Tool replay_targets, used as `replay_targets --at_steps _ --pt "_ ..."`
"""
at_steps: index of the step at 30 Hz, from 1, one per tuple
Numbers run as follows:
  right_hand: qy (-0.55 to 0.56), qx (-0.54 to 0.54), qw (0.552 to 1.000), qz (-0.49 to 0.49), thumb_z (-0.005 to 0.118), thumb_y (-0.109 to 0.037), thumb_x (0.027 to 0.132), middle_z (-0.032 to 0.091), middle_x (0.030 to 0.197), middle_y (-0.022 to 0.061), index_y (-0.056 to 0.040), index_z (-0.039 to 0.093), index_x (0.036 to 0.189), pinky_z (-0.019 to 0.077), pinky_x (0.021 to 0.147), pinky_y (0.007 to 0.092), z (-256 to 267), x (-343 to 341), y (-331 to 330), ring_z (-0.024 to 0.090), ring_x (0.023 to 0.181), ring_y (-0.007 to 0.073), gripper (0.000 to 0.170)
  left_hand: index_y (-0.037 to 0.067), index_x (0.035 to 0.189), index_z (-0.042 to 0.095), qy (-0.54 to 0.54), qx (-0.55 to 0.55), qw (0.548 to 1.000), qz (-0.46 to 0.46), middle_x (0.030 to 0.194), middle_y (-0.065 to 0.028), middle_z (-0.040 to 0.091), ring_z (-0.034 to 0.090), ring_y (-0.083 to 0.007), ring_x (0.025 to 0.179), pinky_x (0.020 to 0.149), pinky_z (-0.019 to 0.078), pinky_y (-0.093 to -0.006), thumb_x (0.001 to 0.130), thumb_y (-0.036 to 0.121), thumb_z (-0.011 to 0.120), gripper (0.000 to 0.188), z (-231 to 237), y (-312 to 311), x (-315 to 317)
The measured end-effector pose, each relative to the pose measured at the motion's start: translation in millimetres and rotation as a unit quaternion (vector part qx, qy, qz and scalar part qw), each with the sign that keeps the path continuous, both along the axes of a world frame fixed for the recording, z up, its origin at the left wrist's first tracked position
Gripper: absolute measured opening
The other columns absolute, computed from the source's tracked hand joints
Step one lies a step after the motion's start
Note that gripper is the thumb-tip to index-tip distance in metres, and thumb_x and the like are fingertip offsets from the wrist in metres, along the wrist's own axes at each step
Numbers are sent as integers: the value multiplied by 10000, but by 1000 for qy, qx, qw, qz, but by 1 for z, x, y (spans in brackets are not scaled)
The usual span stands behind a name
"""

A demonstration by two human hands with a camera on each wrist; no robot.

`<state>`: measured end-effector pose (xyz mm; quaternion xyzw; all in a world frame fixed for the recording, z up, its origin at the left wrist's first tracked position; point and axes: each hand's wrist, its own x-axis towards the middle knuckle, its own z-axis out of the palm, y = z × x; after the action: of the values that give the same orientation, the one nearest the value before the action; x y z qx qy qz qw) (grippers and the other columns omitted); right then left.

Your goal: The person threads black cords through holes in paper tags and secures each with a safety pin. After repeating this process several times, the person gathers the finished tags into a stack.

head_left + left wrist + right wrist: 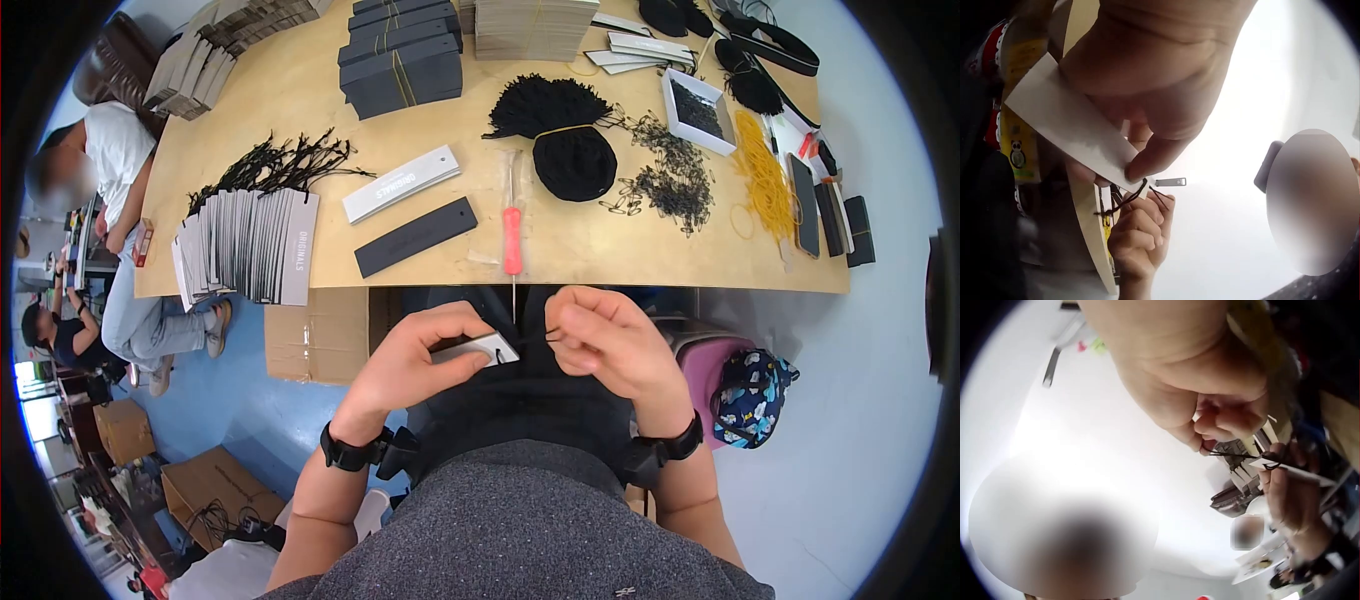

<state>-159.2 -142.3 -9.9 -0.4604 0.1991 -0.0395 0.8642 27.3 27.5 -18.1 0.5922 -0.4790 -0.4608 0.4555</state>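
Left hand (428,352) pinches white tag (1072,125); right hand (612,345), beside tag's end, pinches black cord (1229,454): hard tug could tear tag.

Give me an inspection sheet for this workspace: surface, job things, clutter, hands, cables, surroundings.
Surface: wooden table, bearing many piles.
Job's things: card with black cord at its end; corded cards toward the table's left.
Clutter: red-handled tool, pins, rubber bands, phone.
Left hand: grips the card.
Right hand: pinches the cord.
Cables: dark tangle at a floor carton.
Surroundings: people at picture left; floral bag at right.
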Motion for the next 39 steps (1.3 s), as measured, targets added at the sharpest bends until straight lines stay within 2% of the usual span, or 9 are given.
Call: replay_targets --at_steps 4,7,10,18,21,24,32,35,39 --pt "-66 251 962 88 540 -301 1042 503 712 -45 0 642 918 264 475 212 3 -13 -2 364 519 27 341 -20 1097 673 236 31 970 45 965 -11 614 583 -86 851 765 476 -237 890 -29 671 207 5 5 -5" --pt "146 -96 974 142 635 -290 986 531 666 -35 15 698 802 285 488 238 8 -10 -1 378 509 64 362 -24 1103 669 258 53 964 40 989 -6 608 581 -71 872 780 480 -230 898 -35 666 205 9 3 -3" --pt "65 -326 941 67 748 -219 880 535 660 -3 -26 749 926 343 515 267 3 -6 13 439 545 89 198 -21 1102 672 236 62 969 43 1000 -8 600 581 -69 889 789 478 -229 898 -37 663 205 9 2 -4" --pt "46 -375 924 64 797 -154 806 542 677 32 -35 733 984 387 540 282 -10 8 23 482 570 110 224 -1 1123 674 146 1 989 37 1016 -16 572 574 -76 948 821 474 -235 908 -35 655 219 2 -5 -4" --pt "55 -302 951 30 760 -125 849 569 702 3 -18 692 961 384 527 255 -13 7 27 483 572 75 169 -2 1137 668 188 4 980 59 1016 -19 565 571 -76 950 808 477 -230 912 -32 657 228 5 -4 -5" --pt "43 0 996 -75 667 -94 932 593 754 -25 -47 640 998 339 508 190 -16 -2 21 462 577 18 85 1 1146 665 193 16 979 70 986 -10 580 577 -72 916 786 482 -223 916 -24 660 231 8 -3 -7" --pt "-122 242 945 -183 589 -81 914 461 805 -12 -79 454 798 302 495 222 -18 -25 -14 336 494 57 178 37 1293 624 114 13 992 47 1073 -41 674 608 -73 895 785 498 -238 887 -35 682 416 8 4 -7" --pt "-180 359 904 -144 583 -124 944 515 875 4 -27 560 1000 331 524 225 -21 -22 -13 395 557 68 114 4 1300 610 55 32 997 38 1108 -41 658 617 -101 997 889 497 -254 873 -40 692 437 23 3 1" --pt "-126 145 973 -125 559 -203 995 588 1074 68 9 412 1434 429 645 243 2 -12 -10 516 741 112 510 14 1385 549 162 -5 966 201 1226 -71 634 590 -110 1065 952 463 -258 881 -72 603 514 39 -7 28"
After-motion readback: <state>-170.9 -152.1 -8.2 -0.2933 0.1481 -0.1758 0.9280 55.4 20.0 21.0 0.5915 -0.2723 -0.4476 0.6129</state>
